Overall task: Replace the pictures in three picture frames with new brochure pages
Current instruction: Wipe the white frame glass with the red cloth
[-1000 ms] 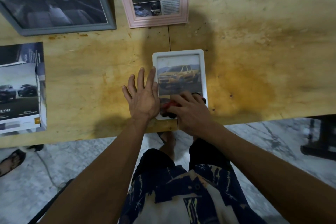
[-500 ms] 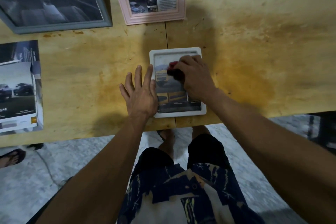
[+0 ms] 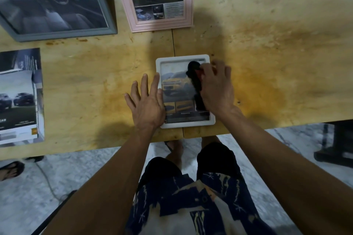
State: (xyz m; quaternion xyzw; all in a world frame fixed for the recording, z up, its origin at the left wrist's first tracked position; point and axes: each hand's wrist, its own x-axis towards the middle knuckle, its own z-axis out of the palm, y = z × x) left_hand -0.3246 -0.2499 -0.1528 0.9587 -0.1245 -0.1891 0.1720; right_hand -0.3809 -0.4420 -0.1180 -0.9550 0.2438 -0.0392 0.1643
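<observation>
A small white picture frame [image 3: 211,120] lies flat near the table's front edge and shows a page with a yellow car. My left hand [image 3: 147,101] lies flat with straight fingers on the table, touching the frame's left border. My right hand [image 3: 217,89] grips a dark cloth [image 3: 193,74] with a bit of red in it and presses it on the frame's glass, upper right. A pink frame [image 3: 188,5] and a larger grey frame [image 3: 63,33] stand at the back, each holding a car picture.
Brochure pages [image 3: 18,97] with car photos lie at the table's left edge. The wooden table [image 3: 277,53] is stained yellow-brown. A dark stand [image 3: 340,145] is on the marble floor at right; a sandalled foot [image 3: 10,170] is at lower left.
My right hand with the cloth went from the frame's bottom edge up over the glass to its top, then shifted to the upper right. My left hand stayed at the frame's left border.
</observation>
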